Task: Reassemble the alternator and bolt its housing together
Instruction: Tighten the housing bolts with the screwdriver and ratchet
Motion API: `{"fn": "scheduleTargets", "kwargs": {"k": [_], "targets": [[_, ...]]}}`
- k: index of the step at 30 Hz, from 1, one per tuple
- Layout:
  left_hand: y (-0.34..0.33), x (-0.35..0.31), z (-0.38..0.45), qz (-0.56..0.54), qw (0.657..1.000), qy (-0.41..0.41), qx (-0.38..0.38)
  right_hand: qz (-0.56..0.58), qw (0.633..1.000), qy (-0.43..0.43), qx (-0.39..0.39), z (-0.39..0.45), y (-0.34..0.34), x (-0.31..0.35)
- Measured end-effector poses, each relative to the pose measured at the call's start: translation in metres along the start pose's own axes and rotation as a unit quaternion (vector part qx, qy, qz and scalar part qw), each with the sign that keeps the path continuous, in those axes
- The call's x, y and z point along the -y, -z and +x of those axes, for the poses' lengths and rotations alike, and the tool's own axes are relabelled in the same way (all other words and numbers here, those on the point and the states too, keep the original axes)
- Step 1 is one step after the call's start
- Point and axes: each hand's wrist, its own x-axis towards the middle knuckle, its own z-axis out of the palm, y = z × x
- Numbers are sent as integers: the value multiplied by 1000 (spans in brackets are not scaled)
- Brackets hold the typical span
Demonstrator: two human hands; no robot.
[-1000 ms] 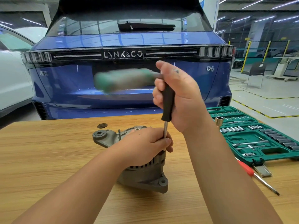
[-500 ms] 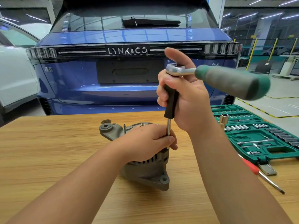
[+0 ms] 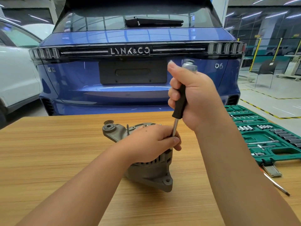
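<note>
Bright, even ceiling-strip light — soft shadows on the table (image 3: 48,152); ratchet head (image 3: 189,65) motion-blurred, edges bowed.

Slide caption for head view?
Right hand grips black-handled driver upright; left hand steadies grey cast-metal alternator.

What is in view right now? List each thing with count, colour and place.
alternator: one, grey metal, middle of the table, under the left hand.
driver: one, black grip and steel shaft, upright over the alternator.
ratchet head: one, silver, blurred, atop the driver.
socket set: one, green case, open, table's right edge.
screwdriver: one, red handle, right, beside the case.
table: one, light wood.
car: one, blue, behind the table.
second car: one, white, far left.
left hand: steadies the alternator, pinches the shaft.
right hand: grips the driver.
</note>
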Motion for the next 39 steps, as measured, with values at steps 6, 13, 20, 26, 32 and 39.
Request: {"fn": "scheduleTargets", "kwargs": {"k": [6,13,20,26,32,39], "targets": [[0,0,-2,-15,1000,0,-10,36,984,112,136,-4,-2,-7],[-1,-3,-4,-10,1000,1,-19,135,971,72,181,-3,2,-10],[-1,-6,-5,-2,1000,8,-26,112,982,42,144,-1,0,-9],[-3,-8,-3,12,1000,7,-14,-28,996,73,-45,-2,-7,-5],[-2,-8,-3,9,1000,19,-22,90,990,15,108,-3,5,1],[-7,-13,1,31,998,39,-42,-25,988,145,54,2,-1,-14]]}}
